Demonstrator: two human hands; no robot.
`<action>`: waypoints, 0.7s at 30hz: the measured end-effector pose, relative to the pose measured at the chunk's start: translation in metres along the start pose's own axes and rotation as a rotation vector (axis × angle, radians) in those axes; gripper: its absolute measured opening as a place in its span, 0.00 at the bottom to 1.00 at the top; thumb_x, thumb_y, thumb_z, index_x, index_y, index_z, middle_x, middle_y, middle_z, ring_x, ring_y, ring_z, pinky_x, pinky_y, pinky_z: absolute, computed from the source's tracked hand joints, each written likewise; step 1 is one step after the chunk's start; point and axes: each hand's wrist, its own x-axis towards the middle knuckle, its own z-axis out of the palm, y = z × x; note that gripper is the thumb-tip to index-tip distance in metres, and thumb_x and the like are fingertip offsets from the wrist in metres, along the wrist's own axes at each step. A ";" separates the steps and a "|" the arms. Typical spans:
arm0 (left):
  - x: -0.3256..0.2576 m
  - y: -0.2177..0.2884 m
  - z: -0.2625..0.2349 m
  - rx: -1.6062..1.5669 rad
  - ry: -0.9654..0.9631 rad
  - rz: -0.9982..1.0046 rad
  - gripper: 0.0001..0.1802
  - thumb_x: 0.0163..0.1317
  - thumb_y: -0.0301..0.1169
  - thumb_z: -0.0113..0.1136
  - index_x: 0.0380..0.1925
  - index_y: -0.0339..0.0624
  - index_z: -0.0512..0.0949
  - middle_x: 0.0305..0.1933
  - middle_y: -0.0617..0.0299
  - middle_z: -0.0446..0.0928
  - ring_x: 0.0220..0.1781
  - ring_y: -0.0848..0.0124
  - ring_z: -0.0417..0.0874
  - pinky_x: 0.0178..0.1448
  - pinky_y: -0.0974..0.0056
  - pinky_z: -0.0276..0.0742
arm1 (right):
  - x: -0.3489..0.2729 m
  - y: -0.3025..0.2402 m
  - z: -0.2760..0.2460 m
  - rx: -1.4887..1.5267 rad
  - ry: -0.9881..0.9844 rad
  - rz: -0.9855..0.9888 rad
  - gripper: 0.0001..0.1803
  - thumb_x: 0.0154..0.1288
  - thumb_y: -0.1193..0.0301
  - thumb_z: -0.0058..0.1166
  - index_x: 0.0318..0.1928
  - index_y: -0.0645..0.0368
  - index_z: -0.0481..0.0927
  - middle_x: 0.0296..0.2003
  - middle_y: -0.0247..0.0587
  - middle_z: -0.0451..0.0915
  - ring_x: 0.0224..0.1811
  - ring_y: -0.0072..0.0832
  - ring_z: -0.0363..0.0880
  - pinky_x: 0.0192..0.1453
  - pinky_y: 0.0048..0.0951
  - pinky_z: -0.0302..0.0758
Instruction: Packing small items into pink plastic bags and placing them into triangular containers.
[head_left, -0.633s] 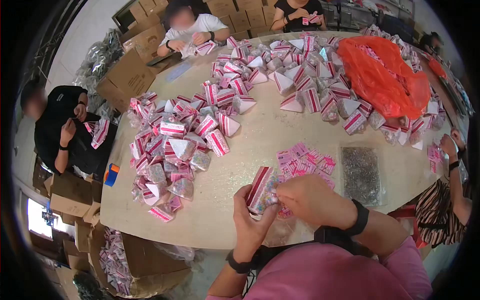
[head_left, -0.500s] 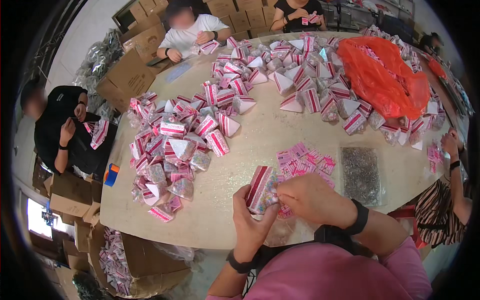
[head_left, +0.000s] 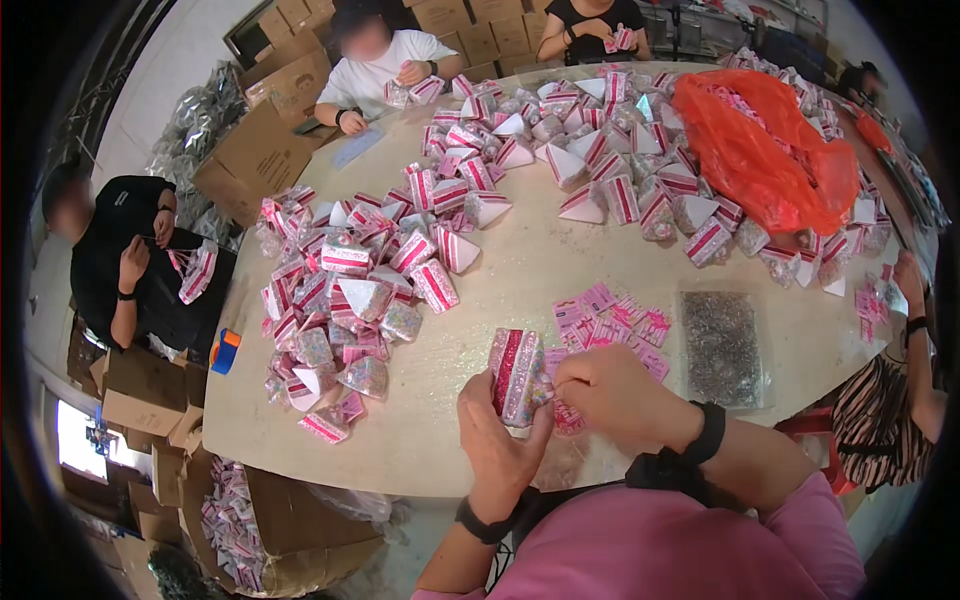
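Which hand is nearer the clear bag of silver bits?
Right. The right hand sits just left of the clear bag; the left hand is farther left, holding a glittery packet.

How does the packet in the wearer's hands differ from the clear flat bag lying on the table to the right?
The packet is held upright by the left hand and right hand; the flat bag lies untouched on the table. The packet shows pink-red stripes; the bag looks grey. Both are clear plastic with small contents.

1. Bare tabletop [head_left: 520,285] open ahead of hands.
2. Blocked left by heap of pink packets [head_left: 350,300].
3. Blocked right by pink cards [head_left: 610,320] and clear bag of glitter [head_left: 720,345].
4. Orange bag [head_left: 760,145] obstructing far right.
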 end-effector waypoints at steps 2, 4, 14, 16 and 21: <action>0.001 0.001 0.000 0.069 0.019 0.053 0.39 0.41 0.27 0.71 0.54 0.31 0.62 0.47 0.42 0.69 0.48 0.48 0.71 0.51 0.52 0.69 | 0.002 0.001 -0.003 0.151 -0.038 0.094 0.05 0.52 0.73 0.52 0.27 0.62 0.75 0.21 0.50 0.76 0.26 0.47 0.79 0.29 0.42 0.72; 0.002 0.003 -0.001 0.157 0.034 0.115 0.40 0.41 0.27 0.71 0.55 0.31 0.62 0.48 0.42 0.69 0.48 0.47 0.71 0.51 0.51 0.69 | 0.004 0.003 -0.003 0.207 -0.074 0.183 0.05 0.53 0.72 0.52 0.26 0.62 0.75 0.21 0.50 0.77 0.27 0.47 0.78 0.29 0.42 0.73; -0.002 0.004 0.000 -0.110 -0.053 -0.068 0.36 0.43 0.26 0.69 0.53 0.31 0.63 0.47 0.44 0.69 0.46 0.52 0.73 0.49 0.56 0.71 | -0.005 0.008 0.000 -0.085 -0.043 -0.065 0.10 0.54 0.74 0.54 0.37 0.61 0.70 0.23 0.49 0.77 0.27 0.41 0.80 0.30 0.37 0.74; -0.003 0.004 0.001 -0.143 -0.075 -0.108 0.35 0.43 0.26 0.69 0.52 0.31 0.63 0.47 0.45 0.68 0.46 0.53 0.73 0.49 0.57 0.72 | -0.002 -0.004 -0.010 0.153 -0.157 0.083 0.09 0.56 0.74 0.53 0.35 0.62 0.68 0.22 0.46 0.77 0.25 0.35 0.80 0.28 0.33 0.73; -0.003 0.004 -0.003 -0.173 -0.131 -0.129 0.34 0.46 0.26 0.68 0.53 0.30 0.63 0.48 0.49 0.69 0.50 0.62 0.74 0.54 0.62 0.71 | 0.002 0.008 -0.012 0.623 -0.298 0.269 0.08 0.60 0.75 0.53 0.35 0.62 0.68 0.22 0.38 0.77 0.23 0.21 0.78 0.26 0.22 0.71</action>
